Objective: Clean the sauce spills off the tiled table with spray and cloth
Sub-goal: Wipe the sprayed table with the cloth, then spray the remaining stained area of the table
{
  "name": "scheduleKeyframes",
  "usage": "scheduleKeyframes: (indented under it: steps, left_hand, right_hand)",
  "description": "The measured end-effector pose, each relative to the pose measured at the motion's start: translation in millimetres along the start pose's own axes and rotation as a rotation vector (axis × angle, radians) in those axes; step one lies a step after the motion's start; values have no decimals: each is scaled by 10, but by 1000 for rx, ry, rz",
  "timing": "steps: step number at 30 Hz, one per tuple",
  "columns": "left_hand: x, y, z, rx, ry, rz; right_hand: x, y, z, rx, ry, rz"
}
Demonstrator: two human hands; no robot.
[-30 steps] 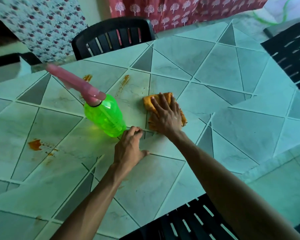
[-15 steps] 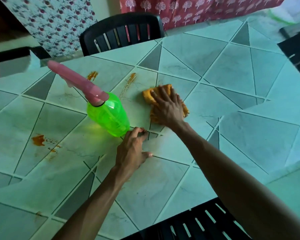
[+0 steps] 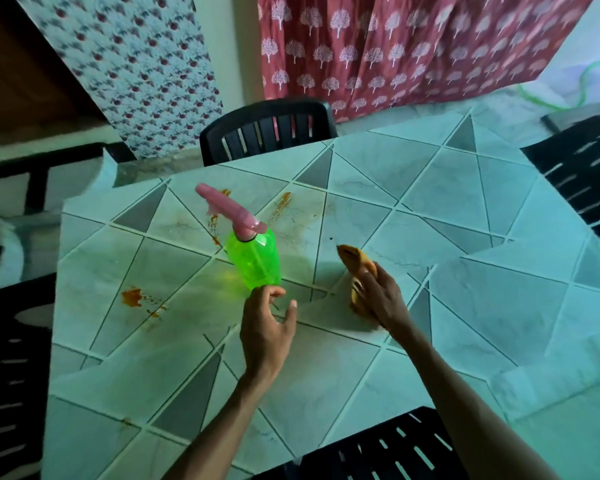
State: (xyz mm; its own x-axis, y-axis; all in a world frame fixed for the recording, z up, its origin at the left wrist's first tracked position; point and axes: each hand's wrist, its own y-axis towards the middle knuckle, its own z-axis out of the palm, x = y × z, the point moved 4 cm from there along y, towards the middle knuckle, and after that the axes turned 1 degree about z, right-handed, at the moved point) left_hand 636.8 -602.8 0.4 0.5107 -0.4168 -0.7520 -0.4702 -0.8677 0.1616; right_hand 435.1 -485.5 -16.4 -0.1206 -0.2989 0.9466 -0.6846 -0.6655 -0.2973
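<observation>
Since half a sec ago our right hand [image 3: 381, 299] has quit pressing flat on the cloth [image 3: 355, 263] and dragged it back toward us. Its fingers are now curled round the bunched cloth, gripping it, w/ one end poking out on the far side. We can't tell if the cloth is on the tiles or just off them. We reckon the bunching tucks the dirty face in before the next wipe.

Our left hand [image 3: 267, 327] has come up off the table. Its fingers are apart and loosely curved, holding nothing, w/ the tips just beside the base of the spray bottle [image 3: 253, 261]. It's prob. about to take it, tho contact isn't clear.

The bottle stands upright on the tiled table [image 3: 465, 306], pink trigger head [image 3: 229, 209] pointing away-left.

Sauce still there:
- a blotch w/ splatter [image 3: 132, 296] well left of the bottle
- a streak [image 3: 284, 199] on the far side
- specks [image 3: 214, 221] just behind the bottle

The bottle blocks those specks, so we'd lift it first. A far chair [image 3: 267, 129] and a near chair [image 3: 395, 448] sit at the table edges; neither hinders our reach.
</observation>
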Motion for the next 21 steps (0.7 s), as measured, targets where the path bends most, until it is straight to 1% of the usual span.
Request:
scheduleKeyframes:
  steps: [2,3,5,7,9,11,12,14,16,19,21]
  left_hand:
    - [-58,72,-297,-197,-118,-74]
    - [-66,151,-428,-256,-166,-101]
    - [-106,365,-564,-272,-241,-108]
    - [-190,631,-653,-194,-288,-29]
    - [-284,871,-674,-65,-304,38]
    - [-370,1028,-684,33,-304,48]
    - [-405,1070,-695,50,-298,40]
    - [-468,1112,-725,54,-283,18]
    - [-506,1126,-738,63,-258,10]
    - [-533,1119,-725,106,-275,50]
    - [-588,1090,-690,153,-270,93]
  right_hand:
    - [77,-114,-25,-114,179,141]
    - [71,-156,-27,-163,283,198]
    - [65,-190,1,-181,510,299]
    - [158,-308,82,-173,673,393]
    - [225,-412,158,-168,782,428]
    - [261,-490,236,-183,867,433]
    - [255,-521,258,-211,891,432]
    - [267,-565,286,-259,914,417]
    - [277,-612,275,-263,909,400]
    - [257,-690,171,-231,892,377]
    - [165,-739,4,-265,846,401]
